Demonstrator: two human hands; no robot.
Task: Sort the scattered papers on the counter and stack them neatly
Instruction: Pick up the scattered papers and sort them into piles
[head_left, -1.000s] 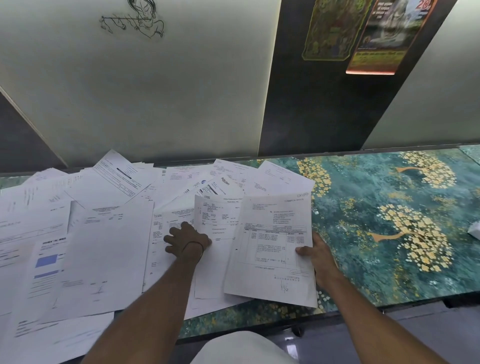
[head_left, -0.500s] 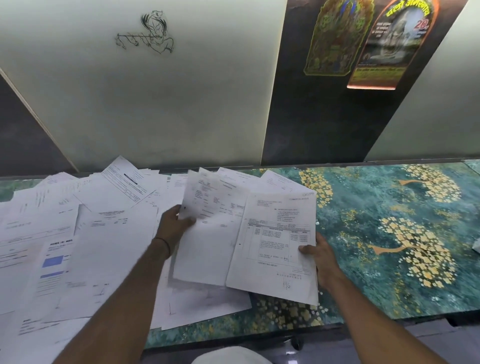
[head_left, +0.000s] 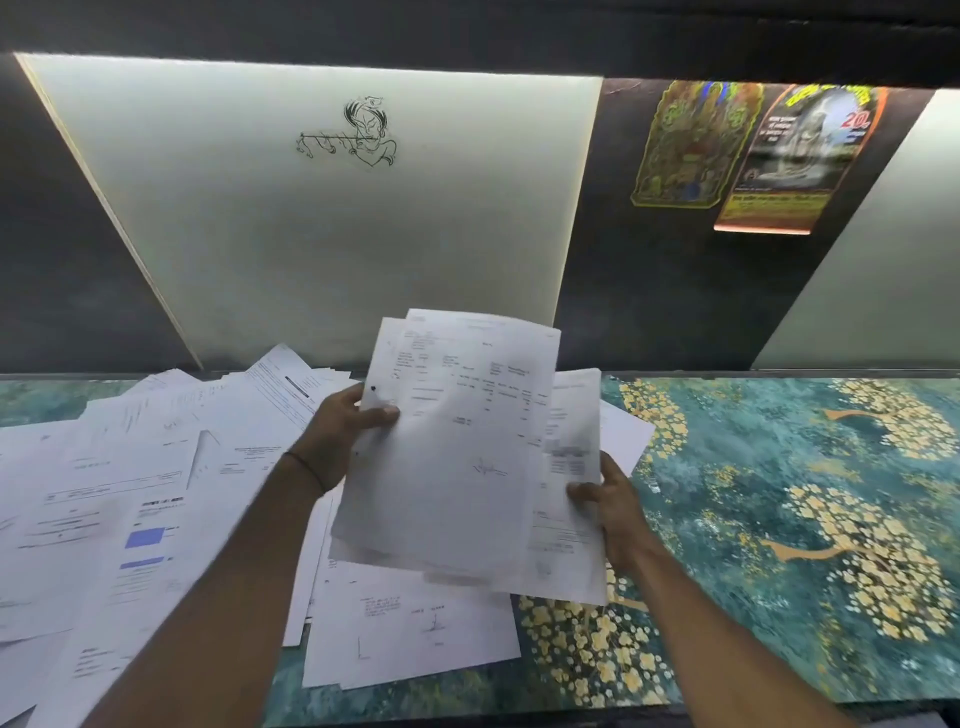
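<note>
Head view: the left hand (head_left: 337, 431) pinches the raised sheets (head_left: 452, 452) at their left edge, and the right hand (head_left: 613, 506) grips the rear sheet (head_left: 569, 514) at its right edge. Both are upright, overlapping above the counter (head_left: 779, 493). Scattered papers (head_left: 156, 493) cover its left end, nearer the left hand.

Head view, my only camera: worn wide-angle, facing forward and down, close over the counter (head_left: 753, 467) with the wall (head_left: 363, 234) rising behind.

A teal counter (head_left: 779, 493) patterned with gold trees carries loose white papers (head_left: 130, 493), overlapping in a heap across its left half, from back edge to front edge.
</note>
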